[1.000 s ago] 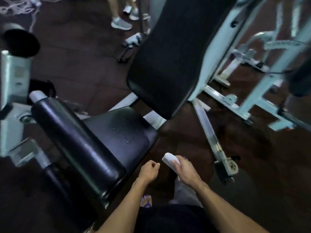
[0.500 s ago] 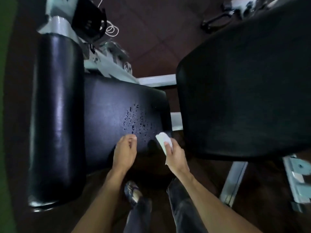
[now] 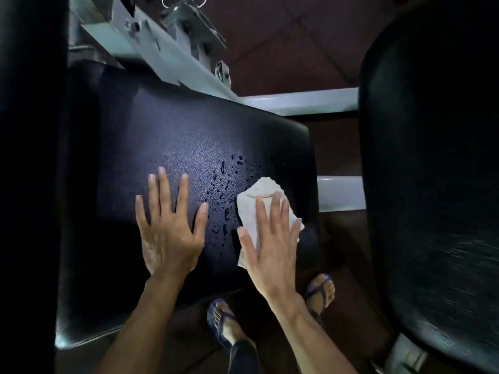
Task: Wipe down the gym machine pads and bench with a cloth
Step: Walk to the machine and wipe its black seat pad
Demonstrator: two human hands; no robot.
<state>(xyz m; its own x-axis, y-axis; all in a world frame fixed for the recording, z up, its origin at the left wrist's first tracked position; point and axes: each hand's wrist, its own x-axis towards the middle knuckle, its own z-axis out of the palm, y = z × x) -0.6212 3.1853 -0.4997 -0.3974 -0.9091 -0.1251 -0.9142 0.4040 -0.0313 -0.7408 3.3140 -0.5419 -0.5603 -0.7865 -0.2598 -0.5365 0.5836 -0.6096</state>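
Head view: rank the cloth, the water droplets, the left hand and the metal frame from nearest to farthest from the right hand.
1. Cloth: flat under the right hand.
2. Water droplets: on the seat pad, just left of it.
3. Left hand: further left, beyond the droplets.
4. Metal frame: far edge of the seat.
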